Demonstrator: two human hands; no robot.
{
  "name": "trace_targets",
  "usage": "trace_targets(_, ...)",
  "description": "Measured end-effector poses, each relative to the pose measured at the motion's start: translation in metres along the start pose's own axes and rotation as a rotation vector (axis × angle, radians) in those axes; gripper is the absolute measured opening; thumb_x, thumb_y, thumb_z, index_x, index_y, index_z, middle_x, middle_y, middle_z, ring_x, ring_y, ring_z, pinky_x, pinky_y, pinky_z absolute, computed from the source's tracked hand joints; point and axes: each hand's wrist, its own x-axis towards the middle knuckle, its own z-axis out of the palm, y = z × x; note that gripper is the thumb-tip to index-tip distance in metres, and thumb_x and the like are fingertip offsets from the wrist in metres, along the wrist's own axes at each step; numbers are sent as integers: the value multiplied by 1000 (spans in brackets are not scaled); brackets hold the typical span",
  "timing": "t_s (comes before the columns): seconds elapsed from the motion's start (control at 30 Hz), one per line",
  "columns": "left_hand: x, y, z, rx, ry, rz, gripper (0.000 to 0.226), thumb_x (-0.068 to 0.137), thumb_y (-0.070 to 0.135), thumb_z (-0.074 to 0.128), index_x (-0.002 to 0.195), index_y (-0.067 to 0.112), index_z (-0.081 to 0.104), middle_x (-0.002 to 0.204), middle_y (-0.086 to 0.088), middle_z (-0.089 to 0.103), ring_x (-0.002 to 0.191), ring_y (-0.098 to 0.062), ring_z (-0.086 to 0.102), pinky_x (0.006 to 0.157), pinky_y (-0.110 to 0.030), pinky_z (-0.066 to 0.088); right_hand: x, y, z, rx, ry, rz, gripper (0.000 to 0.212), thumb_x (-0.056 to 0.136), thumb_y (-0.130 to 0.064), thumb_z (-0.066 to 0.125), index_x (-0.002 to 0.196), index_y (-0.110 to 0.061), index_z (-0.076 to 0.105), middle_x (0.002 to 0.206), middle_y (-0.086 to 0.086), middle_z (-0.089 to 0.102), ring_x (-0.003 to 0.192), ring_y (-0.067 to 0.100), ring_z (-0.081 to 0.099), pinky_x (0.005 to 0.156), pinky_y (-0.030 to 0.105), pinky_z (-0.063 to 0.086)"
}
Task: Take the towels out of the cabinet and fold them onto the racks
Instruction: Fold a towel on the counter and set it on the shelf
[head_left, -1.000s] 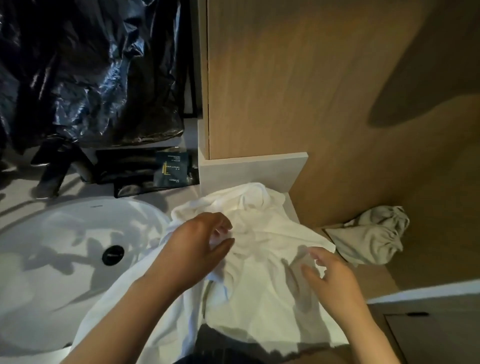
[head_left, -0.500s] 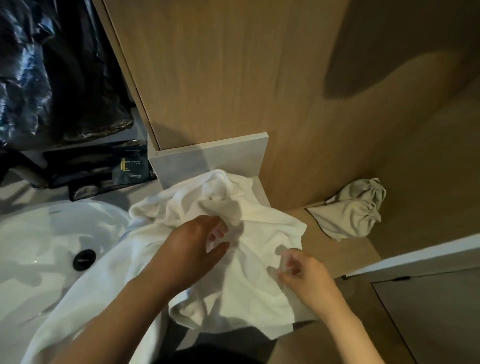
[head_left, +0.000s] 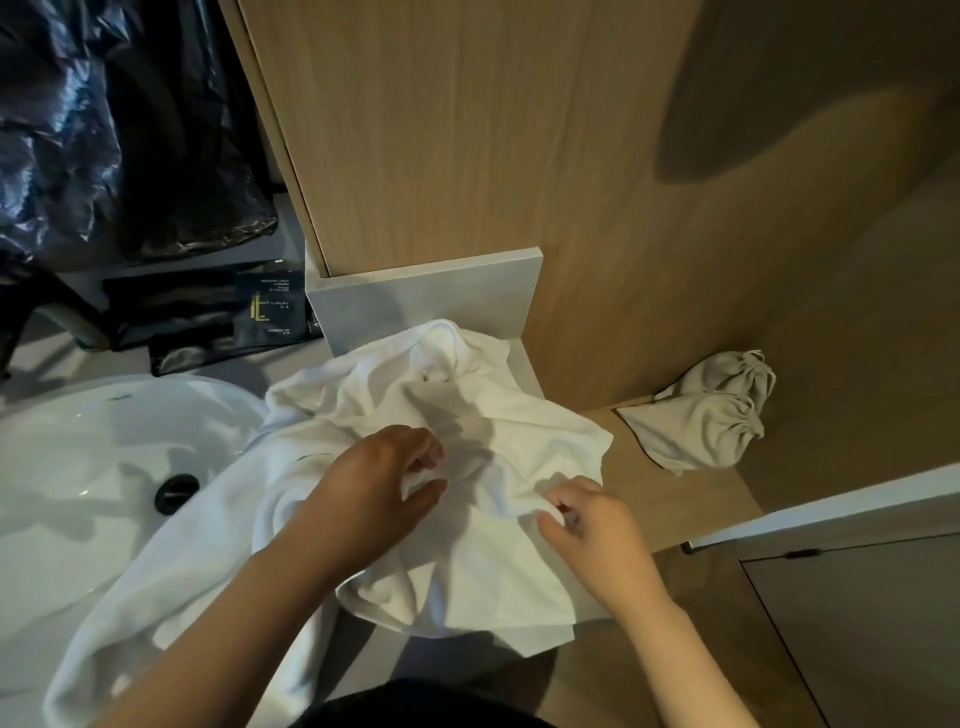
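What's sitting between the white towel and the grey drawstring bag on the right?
Nothing: in the head view only a bare strip of the wooden shelf separates the white towel from the grey drawstring bag.

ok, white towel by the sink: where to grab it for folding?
Probably the right edge of the towel, pinched from above on the right, where the right hand pinches it now. The middle is bunched in folds and the left end trails past the sink, so that edge is easiest to find.
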Motion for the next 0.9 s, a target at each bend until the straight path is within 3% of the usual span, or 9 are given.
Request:
trace_targets(0.1, -2, 1, -1, 7, 16, 6, 17, 83, 30, 72, 98, 25, 65, 96, 15, 62, 86, -4, 57, 70, -2, 36, -1, -14, -20, 101, 57, -60, 21, 92, -30, 65, 75, -40, 57, 75, -14, 57, 67, 9, 53, 57, 14, 36)
trace_targets(0.2, -4, 4, -2, -3, 39, 41, 28, 79, 37, 76, 103, 26, 66, 100, 15, 63, 90, -4, 57, 75, -3, 36, 1, -35, -41, 131, 133, -131, 23, 93, -31, 64, 73, -42, 58, 76, -24, 59, 69, 5, 56, 57, 12, 37)
trace_targets(0.3, -4, 9, -4, 7, 81, 75, 40, 74, 40, 80, 108, 26, 65, 106, 14, 61, 97, -8, 55, 81, -14, 38, 6, -54, -60, 156, 198, -173, 24, 94, -33, 61, 71, -41, 56, 69, -21, 57, 65, 5, 54, 55, 12, 34)
trace_targets(0.5, 3, 12, -11, 89, 210, 166, 52, 58, 31, 92, 101, 12, 70, 104, -4, 68, 98, -28, 59, 87, -32, 44, 17, -84, -89, 224, 335, -246, 37, 96, -33, 57, 65, -15, 51, 59, -5, 45, 56, 9, 43, 51, 16, 29)
trace_targets(0.63, 14, 4, -12, 158, 240, 186, 57, 54, 21, 95, 104, 4, 73, 105, -14, 69, 97, -39, 64, 87, -48, 52, 26, -99, -99, 214, 334, -258, 33, 96, -30, 58, 66, -19, 53, 60, -10, 48, 57, 7, 44, 50, 14, 30)
trace_targets(0.7, 18, -2, -13, 144, 243, 138, 47, 60, 20, 92, 102, 8, 74, 106, -9, 70, 100, -35, 63, 90, -43, 50, 30, -100, -100, 191, 303, -254, 35, 96, -27, 58, 66, -11, 52, 59, -3, 47, 56, 12, 43, 50, 20, 29)
trace_targets(0.8, 17, -9, -8, 71, 199, 70, 38, 74, 28, 83, 108, 17, 71, 111, 3, 67, 102, -19, 62, 85, -21, 42, 33, -93, -99, 117, 147, -214, 40, 93, -27, 62, 67, 1, 50, 64, 18, 47, 55, 17, 38, 53, 31, 29)
trace_targets(0.9, 15, -15, -1, 7, 112, -18, 36, 84, 36, 71, 117, 23, 65, 102, 10, 62, 86, -5, 58, 66, -4, 35, 30, -81, -92, 92, -133, -113, 42, 90, -29, 68, 65, 1, 52, 59, 12, 42, 56, 14, 38, 56, 33, 30)
